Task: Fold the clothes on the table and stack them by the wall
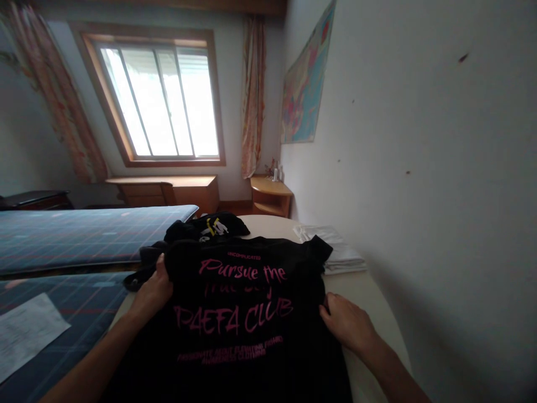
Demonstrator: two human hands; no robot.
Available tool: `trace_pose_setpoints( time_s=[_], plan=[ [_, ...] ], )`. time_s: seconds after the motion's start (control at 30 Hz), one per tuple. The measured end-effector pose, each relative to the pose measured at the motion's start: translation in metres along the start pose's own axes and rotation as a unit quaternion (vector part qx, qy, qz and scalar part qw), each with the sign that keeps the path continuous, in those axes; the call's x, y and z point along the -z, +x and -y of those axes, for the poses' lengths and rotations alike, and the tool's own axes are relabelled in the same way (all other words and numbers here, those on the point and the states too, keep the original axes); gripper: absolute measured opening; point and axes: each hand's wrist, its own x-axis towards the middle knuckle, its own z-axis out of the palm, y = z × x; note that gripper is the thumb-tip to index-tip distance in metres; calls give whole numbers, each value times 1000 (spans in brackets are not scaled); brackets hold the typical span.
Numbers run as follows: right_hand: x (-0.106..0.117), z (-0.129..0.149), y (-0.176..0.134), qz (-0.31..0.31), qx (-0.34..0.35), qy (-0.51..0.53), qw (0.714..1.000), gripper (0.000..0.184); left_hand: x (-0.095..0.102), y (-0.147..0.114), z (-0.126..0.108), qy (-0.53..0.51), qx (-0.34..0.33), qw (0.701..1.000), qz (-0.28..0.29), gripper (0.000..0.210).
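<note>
A black T-shirt (pixel 235 302) with pink lettering lies spread over a pale round table (pixel 377 313), its collar end toward the far side. My left hand (pixel 156 285) grips its left edge near the sleeve, fingers closed on the cloth. On the opposite edge, my right hand (pixel 346 319) pinches the fabric lower down, below the right sleeve. Just beyond the collar rests a heap of black clothing (pixel 226 224) with a yellow and white print. Folded white cloth (pixel 344 254) lies at the table's right, partly behind the shirt's right sleeve.
To the left are mattresses covered in blue plaid (pixel 96 235), with a sheet of paper (pixel 31 330) on the nearer one. A white wall (pixel 440 196) runs close along the right. A corner shelf (pixel 271 187) and a wooden desk (pixel 195 190) stand beyond, below the window (pixel 163 106).
</note>
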Motion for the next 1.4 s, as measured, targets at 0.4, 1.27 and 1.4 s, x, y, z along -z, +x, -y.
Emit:
trace_pose_setpoints(
  time_s=[0.4, 1.27, 1.4],
  plan=[
    [1, -39, 19, -64, -74, 155, 983, 43, 10, 8, -5, -69, 64, 993, -65, 49],
    [5, 0, -54, -18, 281, 122, 952, 17, 19, -88, -91, -98, -455, 869, 168, 17],
    [0, 3, -49, -5, 297, 75, 952, 17, 17, -95, -101, -82, -460, 864, 187, 13]
  ],
)
